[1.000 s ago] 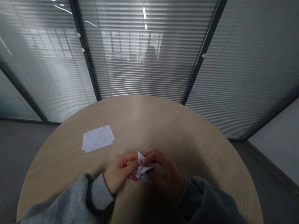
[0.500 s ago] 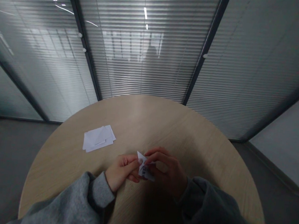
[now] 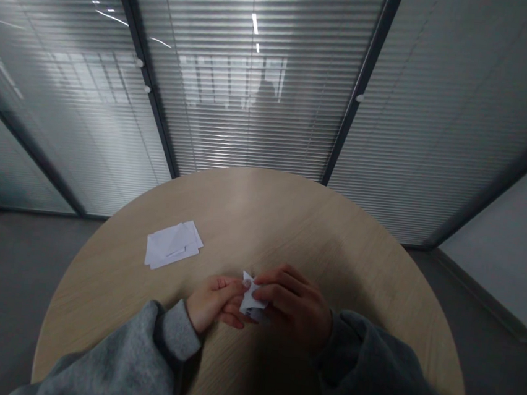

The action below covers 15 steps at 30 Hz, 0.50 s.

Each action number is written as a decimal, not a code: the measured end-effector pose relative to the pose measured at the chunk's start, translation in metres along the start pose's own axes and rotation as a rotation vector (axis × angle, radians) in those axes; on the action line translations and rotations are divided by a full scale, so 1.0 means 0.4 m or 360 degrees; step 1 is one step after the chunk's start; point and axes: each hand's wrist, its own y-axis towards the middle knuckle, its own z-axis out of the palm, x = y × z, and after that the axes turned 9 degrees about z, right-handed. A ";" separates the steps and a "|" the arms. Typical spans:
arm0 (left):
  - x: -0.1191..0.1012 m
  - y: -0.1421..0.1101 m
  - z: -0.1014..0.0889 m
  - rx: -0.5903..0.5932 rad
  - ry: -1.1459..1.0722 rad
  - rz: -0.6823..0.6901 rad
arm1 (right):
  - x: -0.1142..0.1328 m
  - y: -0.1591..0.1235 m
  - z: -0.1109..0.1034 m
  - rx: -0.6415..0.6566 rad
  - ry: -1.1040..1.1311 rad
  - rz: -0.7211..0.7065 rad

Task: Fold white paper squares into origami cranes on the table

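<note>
Between my two hands is a small folded piece of white paper [image 3: 250,300] with some dark print near its lower edge. My left hand [image 3: 216,301] pinches its left side, thumb on top and the other fingers beneath. From the right, my right hand [image 3: 297,303] grips the other side, its fingers bent over the paper and hiding part of it. The paper is held just above the near middle of the table.
A few overlapping sheets of white paper [image 3: 172,246] lie on the left part of the round wooden table [image 3: 262,210]. Beyond the table's far edge stands a glass partition with blinds [image 3: 251,134].
My right hand's fingers have folded down over the paper, and its right-hand flap has turned. The paper looks more compact. My left hand keeps its pinch almost in place.
</note>
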 end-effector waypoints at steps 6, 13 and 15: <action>0.004 0.005 -0.001 -0.0025 -0.0088 -0.0044 | 0.006 0.002 0.000 -0.0013 0.0077 0.0039; -0.007 -0.003 0.008 0.0060 -0.0103 0.0049 | -0.016 -0.004 0.014 -0.0016 0.0174 0.0203; -0.006 -0.004 0.008 0.0089 -0.0094 0.0072 | -0.017 -0.005 0.020 -0.0034 0.0213 0.0282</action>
